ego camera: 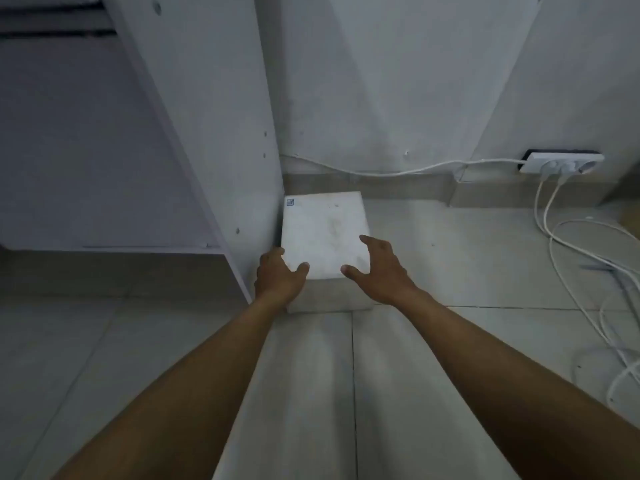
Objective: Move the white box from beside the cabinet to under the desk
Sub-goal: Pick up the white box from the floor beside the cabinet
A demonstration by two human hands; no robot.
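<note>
Head view: the box (323, 233) is seen on the floor against the cabinet (221, 109), unmoved. Its near corners are met by the left hand (277, 277), fingers curled on, and the right hand (377, 268), fingers spread. Lifting and carrying under the desk are judged still to be done.

One white box (323, 233) sits on the floor, and everything else is counted from it. One cabinet (207, 116) stands touching the box's left side. Two hands are at the box's near edge: one left hand (278, 277) on its near-left corner, one right hand (379, 268) over its near-right corner. One white power strip (562, 163) lies against the wall, well to the right of the box. Several white cables (588, 258) trail over the floor right of the box; their exact number cannot be told.
</note>
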